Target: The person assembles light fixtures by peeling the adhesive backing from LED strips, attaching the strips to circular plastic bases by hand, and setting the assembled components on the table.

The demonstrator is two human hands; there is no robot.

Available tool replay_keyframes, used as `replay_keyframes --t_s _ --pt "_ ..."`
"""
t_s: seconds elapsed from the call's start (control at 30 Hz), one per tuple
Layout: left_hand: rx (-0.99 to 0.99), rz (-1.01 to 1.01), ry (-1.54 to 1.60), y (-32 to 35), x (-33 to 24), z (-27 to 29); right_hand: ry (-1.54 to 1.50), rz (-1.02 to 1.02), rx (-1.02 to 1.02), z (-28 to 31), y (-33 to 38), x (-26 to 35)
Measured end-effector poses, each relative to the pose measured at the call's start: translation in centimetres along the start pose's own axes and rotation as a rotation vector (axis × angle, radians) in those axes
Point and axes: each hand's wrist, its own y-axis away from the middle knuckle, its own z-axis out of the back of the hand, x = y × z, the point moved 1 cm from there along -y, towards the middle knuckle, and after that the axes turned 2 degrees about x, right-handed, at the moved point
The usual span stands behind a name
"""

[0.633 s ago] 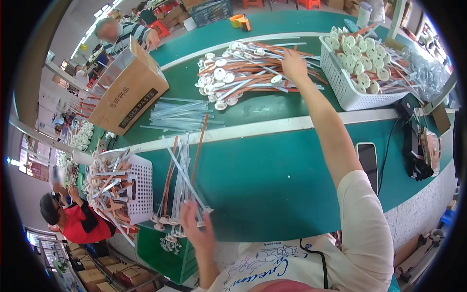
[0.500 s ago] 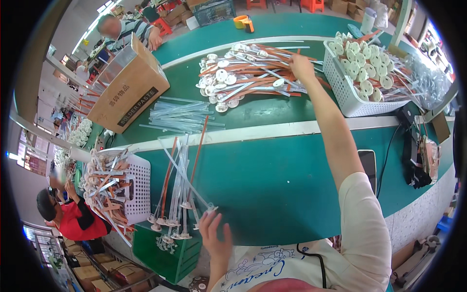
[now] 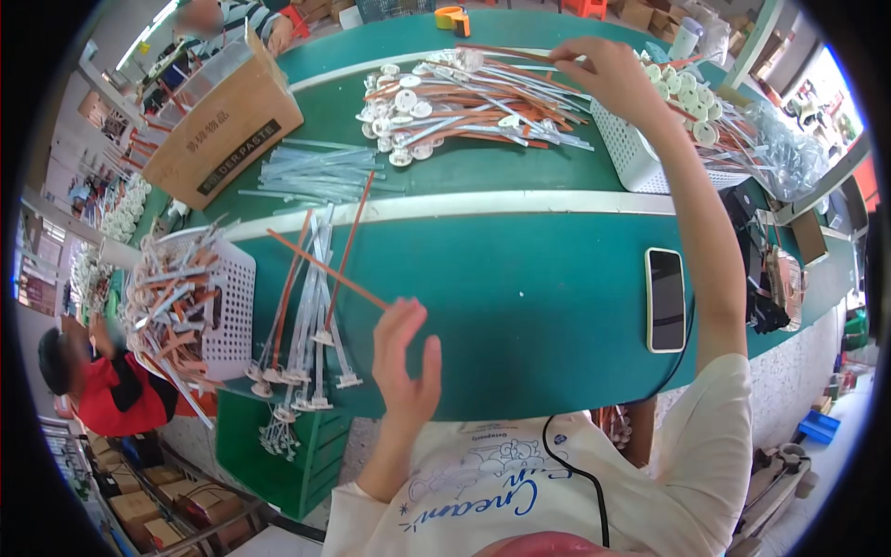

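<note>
My right hand (image 3: 603,74) is raised at the far right, beside a pile of strips with white round discs (image 3: 399,121). Its fingers close on a flat orange strip (image 3: 501,50) that points left over the pile. Nearer, my left hand (image 3: 404,362) hovers over the bench, thumb apart from the fingers. A second orange strip (image 3: 325,265) slants up to the left from its fingertips; the strip's near end is hidden behind them. Left of that hand lies a bundle of clear and orange strips (image 3: 311,306), their white discs at the near bench edge.
White baskets of strips stand at left (image 3: 237,320) and right (image 3: 617,153). Loose clear strips (image 3: 311,172) lie beside a cardboard box (image 3: 223,125). A phone (image 3: 665,302) rests at right. A green crate (image 3: 320,459) is below the bench edge. People sit at left and far left.
My right hand has lifted from the pile with an orange strip. At my left fingertips an orange strip now shows instead of a clear one with a disc. The whole view has shifted.
</note>
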Motion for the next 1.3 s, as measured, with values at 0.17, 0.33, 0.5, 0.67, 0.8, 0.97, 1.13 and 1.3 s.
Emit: replay_keyframes --t_s 0.17,0.33,0.5,0.67,0.8,0.97,1.13,1.3 --pt "-0.061 0.307 0.512 -4.7 1.1 -2.7 0.295 0.316 -0.011 4.3 5.2 6.1" --pt "0.491 0.480 0.971 -7.0 1.5 -5.6 0.411 0.304 -0.162 3.2 11.0 8.7" --pt "0.376 0.426 0.709 -6.7 2.4 -9.6 0.220 0.119 -0.259 0.0 14.9 6.7" --pt "0.677 0.071 0.368 -5.7 3.7 -11.8 -0.112 -0.015 -0.371 -4.5 18.1 6.2" --pt "0.591 -0.045 0.340 -5.4 3.0 -13.3 -0.672 -0.437 -0.376 -7.1 19.8 5.4" --pt "0.576 -0.076 0.145 -4.7 3.7 -14.7 -1.108 -0.638 -0.138 -7.1 19.8 5.6" --pt "0.463 -0.026 0.189 -4.6 4.0 -14.1 -0.981 -0.591 0.099 -8.9 20.2 6.0" --pt "0.430 -0.131 0.010 -4.2 3.8 -13.6 -1.016 -0.716 0.116 -8.4 20.1 6.1"
